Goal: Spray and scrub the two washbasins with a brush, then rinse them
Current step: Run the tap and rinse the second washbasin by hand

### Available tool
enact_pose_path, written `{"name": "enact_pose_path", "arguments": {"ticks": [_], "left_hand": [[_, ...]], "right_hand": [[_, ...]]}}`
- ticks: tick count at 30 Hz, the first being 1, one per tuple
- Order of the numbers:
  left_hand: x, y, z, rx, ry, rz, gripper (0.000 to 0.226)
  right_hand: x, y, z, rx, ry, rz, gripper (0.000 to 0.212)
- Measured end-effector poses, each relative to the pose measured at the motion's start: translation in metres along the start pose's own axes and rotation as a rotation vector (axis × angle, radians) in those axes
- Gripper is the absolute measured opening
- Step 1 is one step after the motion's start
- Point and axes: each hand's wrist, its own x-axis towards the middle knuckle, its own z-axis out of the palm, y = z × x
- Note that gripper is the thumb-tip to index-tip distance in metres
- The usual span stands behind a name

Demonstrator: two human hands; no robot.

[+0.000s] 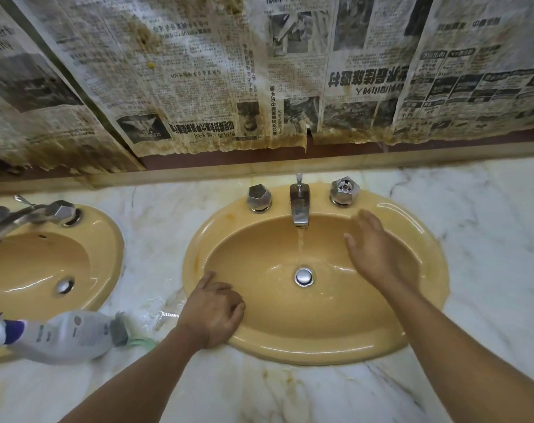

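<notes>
Two yellow washbasins are set in a marble counter. The right washbasin [316,346] is in front of me, its faucet [299,206] running a thin stream toward the drain [303,276]. My right hand [378,251] is inside this bowl with fingers spread flat against the right wall. My left hand [212,309] rests on the basin's front left rim, fingers loosely curled, holding nothing. The left washbasin [100,239] lies at the left edge. A white spray bottle [67,335] lies on its side on the counter between the basins. No brush is visible.
Two faceted chrome knobs [259,198] [344,190] flank the faucet. The left basin has its own faucet [9,219] and knob [62,212]. Water pools on the marble counter [155,312] near the bottle, beside something green [139,342]. Stained newspaper [259,71] covers the wall.
</notes>
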Motion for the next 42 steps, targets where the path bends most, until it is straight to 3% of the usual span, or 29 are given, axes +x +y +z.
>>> {"name": "enact_pose_path", "arguments": {"ticks": [2, 5, 10, 17, 19, 23, 25, 27, 30, 34, 37, 42], "left_hand": [[-0.002, 0.000, 0.002, -0.035, 0.075, 0.007, 0.051], [-0.003, -0.002, 0.009, -0.093, 0.182, -0.003, 0.036], [-0.003, -0.001, 0.011, -0.133, 0.159, -0.048, 0.039], [0.000, 0.003, 0.017, -0.148, 0.128, -0.144, 0.041], [0.003, 0.008, 0.010, -0.100, 0.033, -0.157, 0.046], [0.024, 0.012, -0.005, -0.020, -0.214, -0.029, 0.045], [0.044, 0.011, -0.005, -0.071, -0.349, 0.034, 0.047], [0.067, 0.011, 0.005, -0.088, -0.466, 0.125, 0.051], [0.101, 0.008, 0.029, 0.107, -0.529, 0.338, 0.062], [0.143, 0.007, 0.048, 0.320, -0.412, 0.503, 0.076], [0.156, 0.011, 0.058, 0.357, -0.329, 0.505, 0.074], [0.145, 0.008, 0.069, 0.412, -0.334, 0.569, 0.073]], "right_hand": [[-0.040, 0.014, 0.007, -0.011, -0.018, 0.017, 0.019], [-0.082, 0.029, 0.012, -0.076, -0.081, 0.084, 0.012], [-0.097, 0.030, 0.014, -0.210, -0.079, 0.070, 0.015], [-0.087, 0.022, 0.026, -0.357, -0.233, 0.243, 0.022], [-0.077, 0.013, 0.029, -0.048, -0.175, 0.370, 0.022], [-0.042, -0.017, 0.049, 1.192, -0.179, 0.834, 0.035], [-0.023, -0.032, 0.062, 1.461, -0.193, 0.918, 0.039], [-0.007, -0.043, 0.075, 1.543, -0.179, 0.959, 0.038], [0.010, -0.053, 0.086, 1.561, -0.214, 0.991, 0.030], [0.025, -0.053, 0.083, 1.505, -0.302, 0.965, 0.025], [0.031, -0.053, 0.075, 1.514, -0.359, 0.940, 0.017], [0.034, -0.048, 0.065, 1.316, -0.527, 0.914, 0.035]]}}
